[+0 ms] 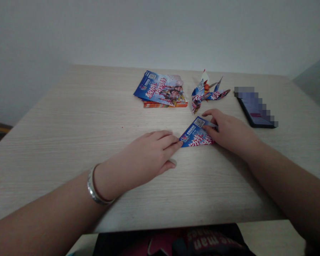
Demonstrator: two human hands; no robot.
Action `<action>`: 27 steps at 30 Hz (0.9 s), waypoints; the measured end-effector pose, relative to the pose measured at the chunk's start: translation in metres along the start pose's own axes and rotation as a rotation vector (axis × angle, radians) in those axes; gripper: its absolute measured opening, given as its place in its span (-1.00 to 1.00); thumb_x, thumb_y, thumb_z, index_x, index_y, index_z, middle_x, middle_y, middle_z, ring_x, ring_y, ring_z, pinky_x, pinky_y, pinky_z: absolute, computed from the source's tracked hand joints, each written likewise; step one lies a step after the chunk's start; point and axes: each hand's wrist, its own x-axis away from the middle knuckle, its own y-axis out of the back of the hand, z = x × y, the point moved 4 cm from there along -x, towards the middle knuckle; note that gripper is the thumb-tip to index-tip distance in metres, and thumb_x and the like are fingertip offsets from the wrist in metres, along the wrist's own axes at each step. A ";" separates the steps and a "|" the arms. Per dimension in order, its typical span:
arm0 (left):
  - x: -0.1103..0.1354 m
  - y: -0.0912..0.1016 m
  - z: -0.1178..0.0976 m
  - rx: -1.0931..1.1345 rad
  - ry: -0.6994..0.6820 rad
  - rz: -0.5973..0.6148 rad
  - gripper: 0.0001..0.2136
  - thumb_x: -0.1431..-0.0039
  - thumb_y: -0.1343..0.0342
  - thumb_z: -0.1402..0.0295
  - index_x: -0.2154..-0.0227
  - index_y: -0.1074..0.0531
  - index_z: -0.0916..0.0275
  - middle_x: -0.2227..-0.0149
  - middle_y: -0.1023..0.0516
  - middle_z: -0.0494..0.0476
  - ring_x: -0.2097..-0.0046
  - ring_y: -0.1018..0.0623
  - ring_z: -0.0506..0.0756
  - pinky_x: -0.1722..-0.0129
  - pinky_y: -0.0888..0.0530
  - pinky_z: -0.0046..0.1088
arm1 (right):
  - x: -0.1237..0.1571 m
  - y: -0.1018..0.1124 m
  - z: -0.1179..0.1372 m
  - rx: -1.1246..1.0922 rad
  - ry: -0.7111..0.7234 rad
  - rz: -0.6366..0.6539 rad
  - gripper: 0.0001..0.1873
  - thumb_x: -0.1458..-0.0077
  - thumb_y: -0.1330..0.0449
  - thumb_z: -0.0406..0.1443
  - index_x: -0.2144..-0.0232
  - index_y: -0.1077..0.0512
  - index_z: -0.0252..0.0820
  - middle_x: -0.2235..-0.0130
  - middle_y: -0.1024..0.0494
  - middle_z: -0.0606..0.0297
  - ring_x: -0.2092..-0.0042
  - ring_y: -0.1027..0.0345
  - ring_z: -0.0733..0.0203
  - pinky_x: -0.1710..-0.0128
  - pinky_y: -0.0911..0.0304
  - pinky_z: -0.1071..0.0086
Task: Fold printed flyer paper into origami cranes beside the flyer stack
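Observation:
A blue printed flyer (196, 134), folded into a triangle with a QR code near its top, lies on the table in front of me. My left hand (153, 153) rests flat, its fingers stretched out and their tips touching the flyer's left corner. The thumb sits apart from the paper, on the tabletop. On the other side, my right hand (226, 131) has its fingers curled round the flyer's right part, thumb on top. That right end is partly hidden by the fingers.
Behind the flyer is a stack of similar leaflets (160, 89). Beside it stand folded paper figures (208, 93), perhaps cranes, made from the same print. A dark phone (256, 108) lies at the right. The pale wooden table (69, 117) meets a wall at the back.

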 end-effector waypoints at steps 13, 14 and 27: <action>0.001 -0.001 -0.001 -0.019 -0.006 0.044 -0.47 -0.32 -0.11 0.15 -0.23 -0.31 0.37 -0.21 -0.44 0.35 -0.21 -0.42 0.25 -0.23 -0.36 -0.21 | -0.002 -0.006 -0.007 -0.037 0.094 -0.014 -0.66 -0.26 -0.08 -0.21 -0.01 -0.51 -0.04 -0.01 -0.62 0.19 0.01 -0.50 -0.03 0.05 -0.37 0.14; 0.001 0.000 -0.001 -0.013 -0.008 0.053 -0.46 -0.32 -0.12 0.16 -0.24 -0.29 0.36 -0.22 -0.43 0.34 -0.22 -0.41 0.25 -0.24 -0.35 -0.21 | -0.003 -0.007 -0.008 -0.037 0.097 -0.011 -0.65 -0.26 -0.08 -0.21 -0.03 -0.50 -0.05 -0.03 -0.61 0.18 0.00 -0.50 -0.04 0.03 -0.38 0.11; 0.004 0.005 0.002 0.068 0.042 0.163 -0.51 -0.35 -0.09 0.22 -0.27 -0.29 0.29 -0.33 -0.32 0.21 -0.33 -0.32 0.21 -0.34 -0.25 -0.23 | -0.002 -0.009 -0.009 -0.058 0.108 -0.012 -0.62 -0.26 -0.07 -0.24 -0.07 -0.50 -0.09 -0.08 -0.59 0.13 -0.05 -0.49 -0.10 -0.04 -0.38 0.02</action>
